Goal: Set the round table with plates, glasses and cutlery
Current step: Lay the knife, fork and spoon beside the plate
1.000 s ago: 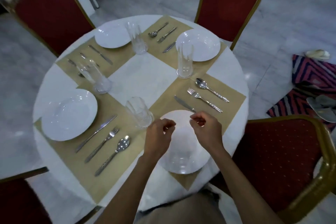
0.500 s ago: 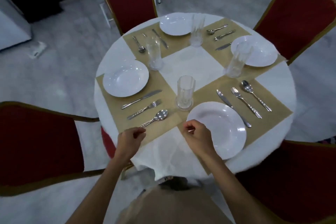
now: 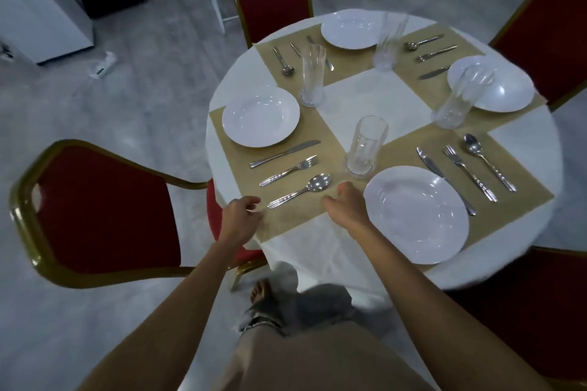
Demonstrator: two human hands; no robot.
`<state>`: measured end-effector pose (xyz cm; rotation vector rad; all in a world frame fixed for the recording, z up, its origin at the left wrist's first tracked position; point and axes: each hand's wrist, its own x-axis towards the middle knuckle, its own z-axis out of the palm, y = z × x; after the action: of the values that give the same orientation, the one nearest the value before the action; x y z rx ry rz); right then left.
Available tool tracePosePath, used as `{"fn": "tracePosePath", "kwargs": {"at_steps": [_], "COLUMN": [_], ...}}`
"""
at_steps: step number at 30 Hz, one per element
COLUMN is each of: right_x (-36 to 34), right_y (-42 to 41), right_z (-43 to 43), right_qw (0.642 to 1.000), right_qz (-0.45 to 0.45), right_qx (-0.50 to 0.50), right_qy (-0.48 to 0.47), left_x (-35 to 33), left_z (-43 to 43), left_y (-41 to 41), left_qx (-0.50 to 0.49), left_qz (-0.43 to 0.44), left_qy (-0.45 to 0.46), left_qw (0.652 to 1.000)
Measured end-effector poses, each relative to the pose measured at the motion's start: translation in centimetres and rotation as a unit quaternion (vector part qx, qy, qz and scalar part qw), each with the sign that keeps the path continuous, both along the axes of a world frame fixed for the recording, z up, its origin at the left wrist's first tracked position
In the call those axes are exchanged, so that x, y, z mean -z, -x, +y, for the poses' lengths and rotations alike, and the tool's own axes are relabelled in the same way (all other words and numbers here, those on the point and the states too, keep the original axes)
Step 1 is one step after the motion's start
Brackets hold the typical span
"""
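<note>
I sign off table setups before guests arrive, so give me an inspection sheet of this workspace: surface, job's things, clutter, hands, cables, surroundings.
Surface: round table, white cloth, four tan placemats.
Job's things: each placemat carries a white plate, a glass, and a knife, fork and spoon side by side.
Clutter: small white object on the floor, too blurred to identify.
Hands: left hand curled at the near-left placemat's edge by the spoon handle; right hand curled where the two near placemats meet; whether either grips anything is unclear.
Cables: nothing seen.
Surroundings: red chairs with gold frames around the table; grey floor.
</note>
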<state>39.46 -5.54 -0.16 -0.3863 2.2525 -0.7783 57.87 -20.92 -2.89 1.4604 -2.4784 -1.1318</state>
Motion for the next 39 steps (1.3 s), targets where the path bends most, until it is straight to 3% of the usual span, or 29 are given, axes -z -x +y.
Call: {"fn": "tracePosePath", "kwargs": {"at_steps": [5,10,12,16,24,39], "right_x": [1.1,10.0,9.7,8.3,7.1,5.6], "right_y": [-1.1,1.3,1.3,0.9,0.7,-0.4], "right_z": [-2.4,-4.3,-5.0,-5.7,-5.5,-5.4], "right_qw": [0.991,0.971,0.967,0.964,0.948,0.938], "right_qz": [-0.075,-0.061,-0.057,-0.021,-0.073,-0.083], "right_qx": [0.109,0.228,0.246,0.265,0.308,0.335], "right_qy": [-0.002,0.028,0.020,0.009,0.027,0.032], "left_x": [2.5,4.8,5.0,5.4,6.8,8.1], "left_z": [-1.4,-2.9,-3.1,-3.4,-4.0,-3.8], "left_y": [1.2,2.1,2.1,1.9,1.7,1.2], "left_qx": [0.061,0.116,0.116,0.113,0.104,0.111], "left_qz": [0.018,0.005,0.003,0.024,0.039,0.058], "left_qy": [-0.005,-0.018,-0.009,-0.019,-0.033,-0.034], "left_qw": [0.998,0.993,0.993,0.993,0.993,0.992]}}
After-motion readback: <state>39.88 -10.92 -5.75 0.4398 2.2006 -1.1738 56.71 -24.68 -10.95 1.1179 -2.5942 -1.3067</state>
